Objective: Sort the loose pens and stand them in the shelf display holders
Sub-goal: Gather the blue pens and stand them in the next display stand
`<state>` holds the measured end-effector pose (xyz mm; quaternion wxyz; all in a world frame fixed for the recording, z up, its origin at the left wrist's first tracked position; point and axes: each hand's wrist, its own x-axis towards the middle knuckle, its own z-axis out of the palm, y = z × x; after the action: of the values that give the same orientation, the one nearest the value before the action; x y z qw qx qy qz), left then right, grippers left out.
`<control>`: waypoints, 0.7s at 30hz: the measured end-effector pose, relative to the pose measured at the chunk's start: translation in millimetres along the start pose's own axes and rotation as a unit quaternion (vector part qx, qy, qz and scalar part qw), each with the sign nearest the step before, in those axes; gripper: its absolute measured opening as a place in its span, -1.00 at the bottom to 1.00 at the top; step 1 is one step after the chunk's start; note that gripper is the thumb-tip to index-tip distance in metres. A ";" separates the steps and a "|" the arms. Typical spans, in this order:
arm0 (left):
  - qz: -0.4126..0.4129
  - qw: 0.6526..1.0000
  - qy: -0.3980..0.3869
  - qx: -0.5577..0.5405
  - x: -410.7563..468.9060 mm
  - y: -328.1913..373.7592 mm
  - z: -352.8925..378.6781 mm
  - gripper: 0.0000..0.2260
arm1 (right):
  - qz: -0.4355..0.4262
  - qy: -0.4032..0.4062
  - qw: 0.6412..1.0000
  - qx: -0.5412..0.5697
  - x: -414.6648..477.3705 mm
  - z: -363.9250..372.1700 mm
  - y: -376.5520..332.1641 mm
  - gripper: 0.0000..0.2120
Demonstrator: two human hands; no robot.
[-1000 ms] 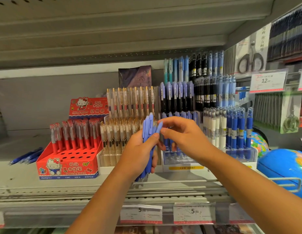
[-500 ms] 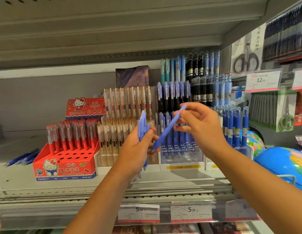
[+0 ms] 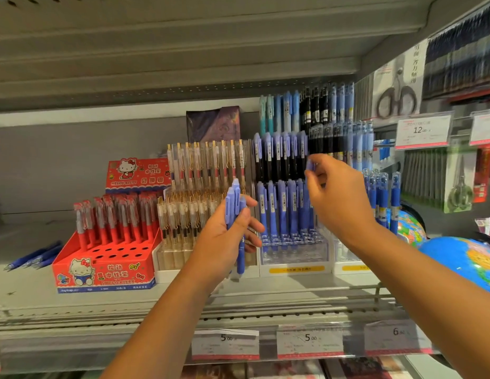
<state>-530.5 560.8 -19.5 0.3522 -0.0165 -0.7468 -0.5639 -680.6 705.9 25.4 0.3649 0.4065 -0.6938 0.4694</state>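
Here, the red display box [image 3: 107, 272] at the left of the shelf [image 3: 183, 295] carries red pens [image 3: 115, 217] in its back rows; the clear tiered holder [image 3: 293, 257] mid-shelf carries standing blue pens [image 3: 276, 206]. The left hand [image 3: 224, 242] grips an upright bundle of blue pens [image 3: 234, 203] before the holders. The right hand [image 3: 339, 198] pinches one blurred pen [image 3: 310, 166] before the holder's middle tier.

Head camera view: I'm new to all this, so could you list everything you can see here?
pen bundle: several, blue, upright, centre
single pen: one, blue, blurred, before upper pen rows
clear holder: one, part-filled with blue pens, shelf centre
red box: one, red pens at back, shelf left
gold-clip pens: many, clear, between those
loose pens: few, blue, lying far left
globe: one, blue, right
left hand: one, grips pen bundle
right hand: one, pinches single pen
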 end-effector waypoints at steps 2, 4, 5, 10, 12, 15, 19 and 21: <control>0.001 1.000 -0.002 -0.007 -0.8 0.8 0.3 -0.84 | -0.005 -0.036 0.999 -0.034 -0.5 1.7 -0.7 -0.82; -0.001 1.000 -0.007 -0.015 -1.8 1.3 0.3 -0.84 | 0.014 -0.094 0.992 -0.083 -1.4 4.3 -1.1 -0.84; -0.003 1.000 -0.009 -0.021 -2.0 1.3 0.4 -0.84 | 0.027 -0.122 0.986 -0.109 -1.9 5.8 -0.8 -0.83; -0.009 0.999 -0.013 -0.040 -1.6 1.4 1.2 -0.77 | 0.067 -0.174 0.964 -0.190 0.3 13.1 2.4 -0.86; -0.008 0.999 -0.015 -0.046 -1.7 1.3 1.6 -0.78 | 0.072 -0.196 0.955 -0.211 2.7 15.3 2.9 -0.87; -0.009 0.998 -0.019 -0.052 -1.5 1.6 1.6 -0.76 | 0.069 -0.212 0.949 -0.224 3.9 16.6 3.0 -0.89; -0.011 0.998 -0.018 -0.054 -0.5 0.7 1.2 -0.58 | 0.060 -0.204 0.944 -0.252 -4.1 16.4 -2.7 -0.84; -0.012 0.998 -0.016 -0.053 -0.7 0.4 1.2 -0.60 | 0.027 -0.168 0.950 -0.262 -10.7 13.6 -11.9 -0.82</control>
<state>-530.4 562.3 -19.7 0.3319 -0.0349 -0.7216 -0.6066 -667.1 692.6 16.1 0.3245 0.3506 -0.8541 0.2054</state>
